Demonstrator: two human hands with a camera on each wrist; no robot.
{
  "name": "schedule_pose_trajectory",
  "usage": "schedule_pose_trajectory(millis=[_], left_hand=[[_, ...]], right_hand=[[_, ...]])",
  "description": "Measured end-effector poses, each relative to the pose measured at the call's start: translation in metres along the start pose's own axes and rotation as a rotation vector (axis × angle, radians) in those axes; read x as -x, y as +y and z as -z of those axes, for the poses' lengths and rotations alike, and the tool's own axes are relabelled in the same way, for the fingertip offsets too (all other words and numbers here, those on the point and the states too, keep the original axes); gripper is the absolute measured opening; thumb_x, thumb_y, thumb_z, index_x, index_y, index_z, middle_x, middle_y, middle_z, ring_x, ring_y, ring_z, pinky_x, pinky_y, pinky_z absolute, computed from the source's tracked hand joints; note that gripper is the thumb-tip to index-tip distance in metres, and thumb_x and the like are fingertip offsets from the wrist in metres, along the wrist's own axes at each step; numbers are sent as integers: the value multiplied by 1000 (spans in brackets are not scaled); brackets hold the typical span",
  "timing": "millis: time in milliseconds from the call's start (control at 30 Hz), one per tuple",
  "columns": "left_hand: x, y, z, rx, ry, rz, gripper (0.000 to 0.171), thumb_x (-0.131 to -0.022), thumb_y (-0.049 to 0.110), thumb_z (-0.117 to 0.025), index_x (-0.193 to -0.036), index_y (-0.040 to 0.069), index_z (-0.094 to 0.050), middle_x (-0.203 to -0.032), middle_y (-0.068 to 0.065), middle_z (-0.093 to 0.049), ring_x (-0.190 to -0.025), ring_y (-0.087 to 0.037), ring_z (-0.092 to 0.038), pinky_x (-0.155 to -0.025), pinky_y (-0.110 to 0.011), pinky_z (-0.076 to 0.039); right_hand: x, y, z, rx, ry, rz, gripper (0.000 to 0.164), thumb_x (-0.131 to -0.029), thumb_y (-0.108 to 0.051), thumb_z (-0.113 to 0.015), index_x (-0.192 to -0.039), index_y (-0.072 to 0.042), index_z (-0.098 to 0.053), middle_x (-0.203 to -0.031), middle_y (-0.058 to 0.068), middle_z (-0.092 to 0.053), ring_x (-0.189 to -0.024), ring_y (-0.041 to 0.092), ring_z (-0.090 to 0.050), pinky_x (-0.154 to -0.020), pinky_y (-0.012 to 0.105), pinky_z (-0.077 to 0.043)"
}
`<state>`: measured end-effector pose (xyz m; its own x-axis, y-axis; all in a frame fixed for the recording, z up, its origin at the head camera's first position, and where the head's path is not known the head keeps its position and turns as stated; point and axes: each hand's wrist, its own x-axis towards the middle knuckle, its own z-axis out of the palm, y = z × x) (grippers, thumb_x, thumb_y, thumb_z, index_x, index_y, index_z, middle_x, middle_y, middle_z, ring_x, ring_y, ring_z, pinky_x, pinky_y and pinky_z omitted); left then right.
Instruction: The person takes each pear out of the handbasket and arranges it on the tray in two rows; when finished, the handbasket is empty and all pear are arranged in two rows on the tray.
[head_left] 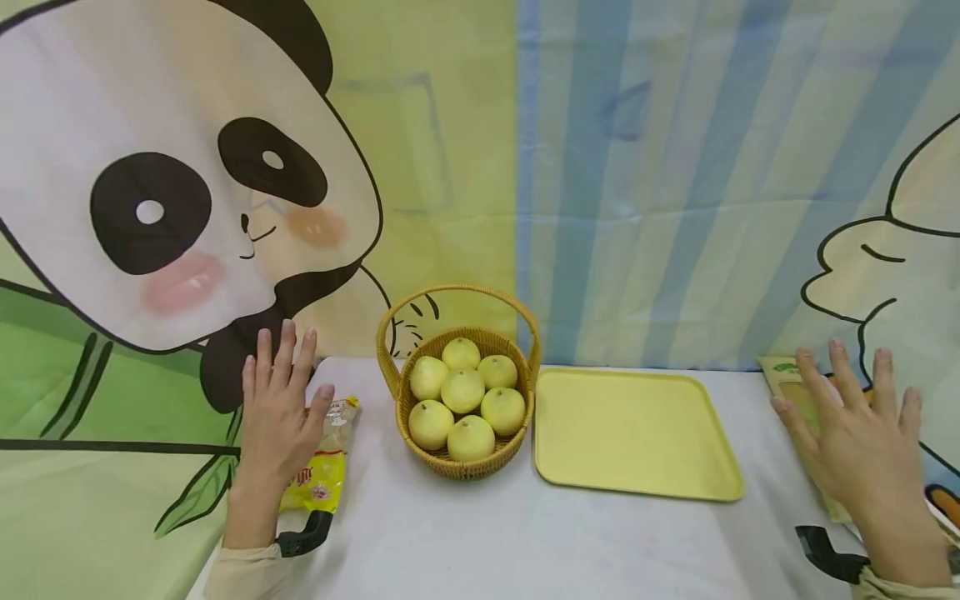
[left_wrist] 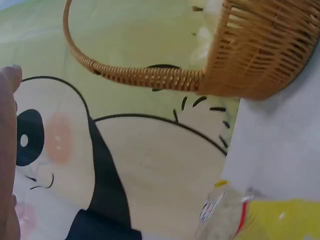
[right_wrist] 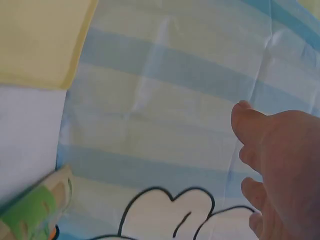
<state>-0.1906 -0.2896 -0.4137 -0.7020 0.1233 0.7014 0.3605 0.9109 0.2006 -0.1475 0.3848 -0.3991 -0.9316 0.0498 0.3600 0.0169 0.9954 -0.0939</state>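
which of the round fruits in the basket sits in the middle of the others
The centre fruit: the other six visible fruits form a ring around it, each nearer the wall of the basket.

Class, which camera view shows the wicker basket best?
The head view: the wicker basket appears uncropped, handle included. The left wrist view crops it, showing part of its handle and woven side; the right wrist view shows none of it.
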Motion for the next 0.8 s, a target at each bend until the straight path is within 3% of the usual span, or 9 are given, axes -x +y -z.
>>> schedule_pose_trajectory(millis=[167,233,367,500,667,733,800], left_hand=[[4,8,-25,181,-84,62,69,-111,47,-43,-171,22,-19,-180,-1,-5,-166,-35,3,-130,-63,1],[6,11,-37,214,-136,88,70,-111,42,-46,-172,23,-17,-181,1,-4,-166,-34,3,-130,-63,1],[11,17,-60,254,-226,135,74,-111,38,-49,-172,24,-12,-181,1,-2,-166,-38,0,-129,-66,-3],[14,24,-79,437,-306,255,78,-112,37,-50,-172,23,-2,-180,-4,-2,-166,-38,-2,-128,-67,-7],[18,36,-107,900,-348,506,73,-114,37,-43,-172,14,-4,-179,-16,-8,-165,-37,-9,-131,-59,-10],[20,42,-120,1060,-318,610,68,-114,38,-40,-171,13,-12,-177,-15,-15,-165,-34,-12,-132,-56,-10],[23,49,-130,1156,-272,706,65,-114,40,-41,-170,15,-19,-176,-12,-22,-164,-29,-13,-132,-53,-9]], right_hand=[[-2,-29,-17,-96,13,177,78,-111,-49,-49,-172,-21,-9,-177,19,2,-161,48,16,-123,74,7],[-5,-48,-24,-131,18,252,77,-110,-44,-53,-172,-20,-13,-177,20,-5,-162,48,8,-124,74,2],[-12,-94,-34,-179,44,375,77,-106,-41,-63,-170,-18,-27,-173,23,-25,-161,50,-13,-122,75,-18],[-23,-149,-44,-294,28,502,72,-103,-37,-69,-164,-13,-40,-166,22,-42,-155,50,-33,-117,70,-33],[-44,-222,-58,-691,-190,674,67,-104,-34,-70,-162,-14,-43,-166,11,-46,-153,39,-41,-120,62,-37],[-55,-249,-63,-826,-311,694,71,-102,-36,-72,-163,-17,-42,-167,6,-44,-154,35,-42,-121,60,-38],[-68,-271,-69,-922,-409,686,76,-100,-37,-75,-164,-19,-40,-168,5,-42,-154,34,-42,-120,60,-38]])
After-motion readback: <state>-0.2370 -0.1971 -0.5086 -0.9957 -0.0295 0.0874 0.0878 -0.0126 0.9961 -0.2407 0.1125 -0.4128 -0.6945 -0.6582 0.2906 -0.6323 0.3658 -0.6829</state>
